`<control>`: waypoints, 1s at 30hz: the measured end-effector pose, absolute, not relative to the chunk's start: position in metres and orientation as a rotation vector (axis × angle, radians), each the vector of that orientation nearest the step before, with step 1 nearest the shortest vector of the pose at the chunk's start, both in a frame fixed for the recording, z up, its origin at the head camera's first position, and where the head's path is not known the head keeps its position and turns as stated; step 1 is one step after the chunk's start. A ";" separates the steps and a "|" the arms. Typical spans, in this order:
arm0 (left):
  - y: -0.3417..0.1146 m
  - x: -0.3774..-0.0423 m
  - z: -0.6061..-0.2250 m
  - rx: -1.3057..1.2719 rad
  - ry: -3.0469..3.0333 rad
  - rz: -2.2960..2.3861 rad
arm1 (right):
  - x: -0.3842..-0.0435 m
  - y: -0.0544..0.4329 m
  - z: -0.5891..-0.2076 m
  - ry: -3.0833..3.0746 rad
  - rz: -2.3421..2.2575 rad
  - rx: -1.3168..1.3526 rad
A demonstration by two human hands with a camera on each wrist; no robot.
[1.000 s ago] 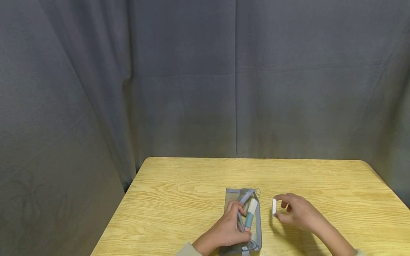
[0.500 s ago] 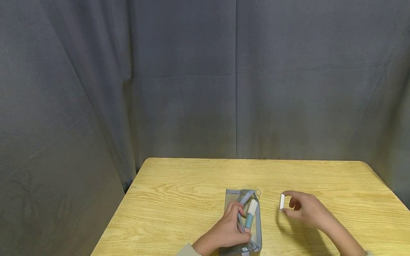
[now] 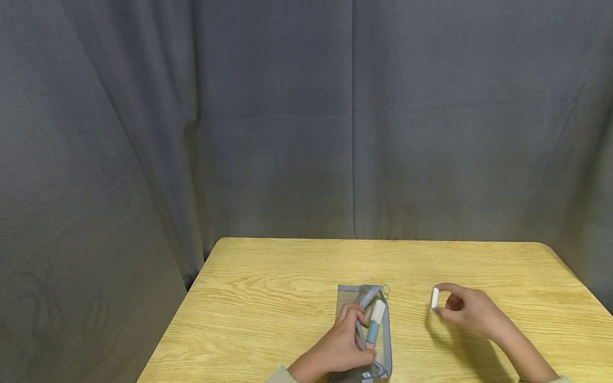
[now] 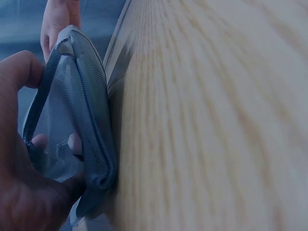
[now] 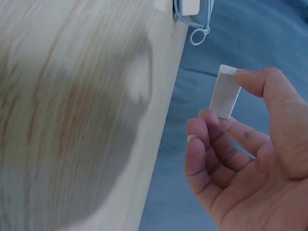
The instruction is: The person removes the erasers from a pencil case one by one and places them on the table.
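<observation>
A grey see-through zipper pouch [image 3: 387,340] lies unzipped on the table. My left hand [image 3: 337,346] grips its near side, thumb and fingers spread along the mouth, which gapes in the left wrist view. Inside the pouch is a stick-shaped item [image 3: 375,322] with white, teal and pink sections. To the right, my right hand [image 3: 479,314] pinches a small white rectangular block [image 5: 225,94] by its ends between thumb and fingers. In the head view, the block is held up over the wood, and the hand's shadow falls below it.
The wood-grain table [image 3: 268,266] has rounded far corners. Dark grey curtains [image 3: 287,133] hang behind it and on both sides. A zipper-pull ring [image 5: 198,37] hangs from the pouch's far end.
My right hand has moved right and slightly away from me with the white block, farther from the pouch. The left hand and pouch have stayed in place.
</observation>
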State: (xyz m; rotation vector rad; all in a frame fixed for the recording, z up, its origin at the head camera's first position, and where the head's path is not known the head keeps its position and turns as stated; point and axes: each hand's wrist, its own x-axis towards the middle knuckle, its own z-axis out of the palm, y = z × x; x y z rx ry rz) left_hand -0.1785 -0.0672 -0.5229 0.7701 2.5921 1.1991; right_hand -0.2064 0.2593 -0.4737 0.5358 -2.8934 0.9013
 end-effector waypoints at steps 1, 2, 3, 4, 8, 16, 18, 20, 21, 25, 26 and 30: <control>-0.067 -0.178 -0.523 0.769 2.592 1.196 | -0.207 0.261 -0.474 -2.898 0.900 0.529; -0.067 -0.178 -0.523 0.770 2.590 1.196 | -0.208 0.263 -0.475 -2.901 0.897 0.527; -0.067 -0.178 -0.523 0.771 2.590 1.195 | -0.208 0.265 -0.476 -2.906 0.897 0.518; -0.067 -0.178 -0.523 0.774 2.590 1.194 | -0.209 0.267 -0.476 -2.910 0.894 0.513; -0.068 -0.178 -0.523 0.777 2.598 1.187 | -0.212 0.274 -0.478 -2.930 0.906 0.478; -0.067 -0.178 -0.523 0.781 2.607 1.187 | -0.220 0.287 -0.483 -3.004 0.922 0.424; -0.067 -0.179 -0.523 0.777 2.594 1.206 | -0.221 0.290 -0.483 -3.025 0.952 0.401; -0.067 -0.179 -0.522 0.780 2.576 1.225 | -0.222 0.293 -0.484 -3.040 0.974 0.393; -0.067 -0.179 -0.522 0.782 2.569 1.233 | -0.223 0.294 -0.484 -3.047 0.981 0.390; -0.067 -0.179 -0.523 0.800 2.566 1.235 | -0.226 0.298 -0.486 -3.061 0.979 0.383; -0.067 -0.180 -0.523 0.805 2.570 1.232 | -0.227 0.299 -0.487 -3.065 0.975 0.382; -0.067 -0.180 -0.525 0.814 2.578 1.224 | -0.230 0.302 -0.489 -3.077 0.956 0.386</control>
